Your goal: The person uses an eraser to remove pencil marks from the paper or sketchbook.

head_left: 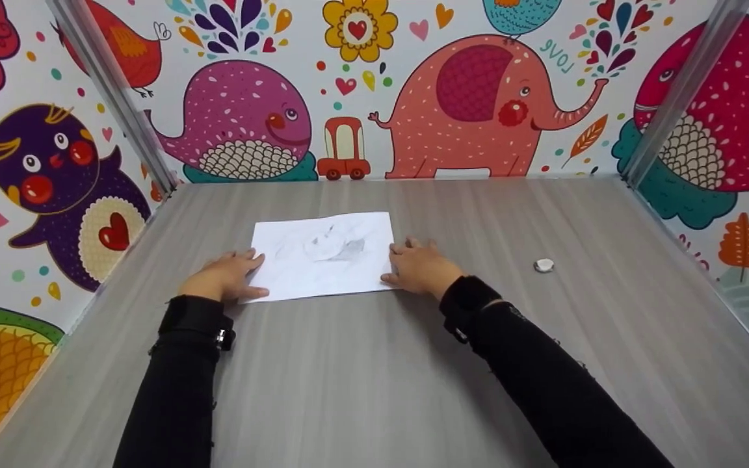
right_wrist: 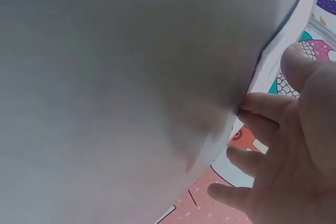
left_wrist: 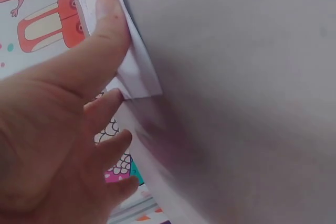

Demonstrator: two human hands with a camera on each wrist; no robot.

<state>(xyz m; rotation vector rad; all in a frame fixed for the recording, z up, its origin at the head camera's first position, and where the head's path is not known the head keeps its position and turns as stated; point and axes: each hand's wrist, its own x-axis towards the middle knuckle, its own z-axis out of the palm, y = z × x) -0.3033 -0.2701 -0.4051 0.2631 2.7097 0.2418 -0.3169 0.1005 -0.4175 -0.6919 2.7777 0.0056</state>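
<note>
A white sheet of paper (head_left: 296, 279) with a grey pencil drawing (head_left: 326, 246) lies on the table, its lower edge roughly facing me. My left hand (head_left: 223, 276) rests at its left edge, fingers spread. In the left wrist view the thumb (left_wrist: 107, 19) lies over the paper (left_wrist: 136, 69) and the forefinger touches near its corner. At the opposite edge, my right hand (head_left: 423, 266) touches the paper with loosely spread fingers. The right wrist view has the forefinger (right_wrist: 265, 106) against the paper's edge (right_wrist: 273, 59), with the thumb above it.
Off to the right on the wood-grain table (head_left: 348, 377) sits a small whitish roundish object (head_left: 543, 265) with a dark rim. Printed panels with cartoon animals (head_left: 472, 110) wall the table at the back and sides, joined by metal corner posts (head_left: 680, 97).
</note>
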